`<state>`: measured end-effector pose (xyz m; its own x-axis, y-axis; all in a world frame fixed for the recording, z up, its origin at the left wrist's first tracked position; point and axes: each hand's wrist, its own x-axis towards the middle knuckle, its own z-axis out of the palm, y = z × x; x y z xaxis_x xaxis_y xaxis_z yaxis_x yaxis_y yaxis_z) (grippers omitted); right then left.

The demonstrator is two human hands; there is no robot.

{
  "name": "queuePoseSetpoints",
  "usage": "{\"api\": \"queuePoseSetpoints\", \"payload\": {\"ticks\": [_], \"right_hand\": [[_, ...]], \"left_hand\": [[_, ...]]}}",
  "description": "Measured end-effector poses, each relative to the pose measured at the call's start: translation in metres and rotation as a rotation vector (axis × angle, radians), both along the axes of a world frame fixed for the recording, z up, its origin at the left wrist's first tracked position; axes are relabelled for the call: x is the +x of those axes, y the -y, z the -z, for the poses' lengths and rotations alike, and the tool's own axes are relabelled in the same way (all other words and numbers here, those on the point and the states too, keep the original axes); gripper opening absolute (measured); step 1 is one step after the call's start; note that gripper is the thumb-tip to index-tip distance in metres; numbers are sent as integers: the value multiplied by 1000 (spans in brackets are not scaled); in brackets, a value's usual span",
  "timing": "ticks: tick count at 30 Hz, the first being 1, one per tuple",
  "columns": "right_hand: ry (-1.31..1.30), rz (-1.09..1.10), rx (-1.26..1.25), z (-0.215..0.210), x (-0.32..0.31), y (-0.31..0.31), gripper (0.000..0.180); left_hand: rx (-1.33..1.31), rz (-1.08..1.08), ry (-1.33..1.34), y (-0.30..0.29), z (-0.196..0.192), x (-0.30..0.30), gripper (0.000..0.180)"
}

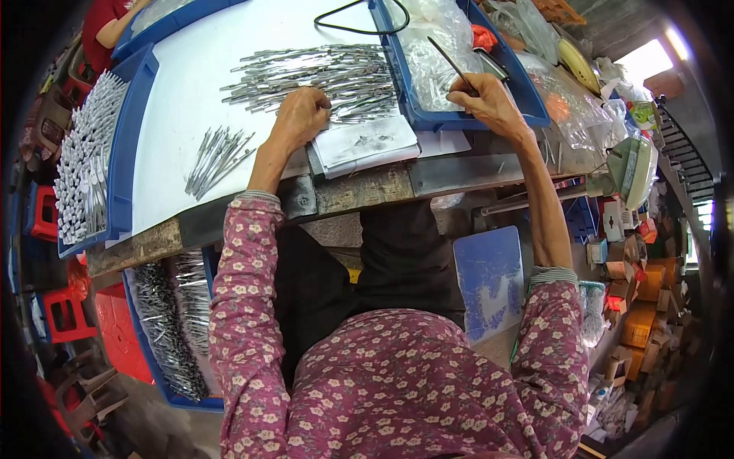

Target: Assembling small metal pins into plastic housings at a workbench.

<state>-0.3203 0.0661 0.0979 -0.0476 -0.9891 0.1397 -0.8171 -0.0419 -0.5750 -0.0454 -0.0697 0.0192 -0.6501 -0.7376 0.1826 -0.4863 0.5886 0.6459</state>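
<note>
My right hand [493, 105] pinches a thin dark stick [449, 60], which slants up and left over a blue tray [527, 115] of small clear plastic pieces [428, 76]. My left hand [300, 116] is closed at the near edge of a wide pile of thin silvery rods [306, 75]. Whatever its curled fingers hold, if anything, is hidden. Beside it lies a stack of white paper [367, 145] with grey smudges on top. To the left, a smaller bunch of similar rods [214, 162] rests on the white table covering [172, 115].
At far left, a blue tray [138, 99] holds many upright white sticks [88, 161]. A black loop [363, 32] lies at the back. Below the table's wooden edge [359, 191] sits another blue bin [164, 386] of rods. Red stools [67, 314] and another person's sleeve [99, 19] are at left.
</note>
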Motion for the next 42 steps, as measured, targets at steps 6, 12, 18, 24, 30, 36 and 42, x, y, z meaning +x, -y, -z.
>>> {"api": "queuePoseSetpoints", "payload": {"ticks": [6,12,18,24,30,36,42], "right_hand": [[-47,98,-45,4,3,2,25],[177,286,-162,2,21,1,21],[457,223,-179,-9,26,-3,19],[381,-42,-176,-31,81,-20,34],[104,-208,-328,-20,142,-34,38],[-95,-223,-384,-16,169,-51,20],[-170,-341,-489,-3,173,-52,21]], "left_hand": [[-139,-76,-182,-7,12,7,20],[33,-223,-505,-24,9,20,19],[158,-273,-606,-54,-22,45,17],[226,-217,-753,-90,-32,64,14],[420,-128,-886,-121,-32,66,13],[476,-93,-892,-134,-32,68,15],[467,-85,-863,-141,-32,68,11]]}}
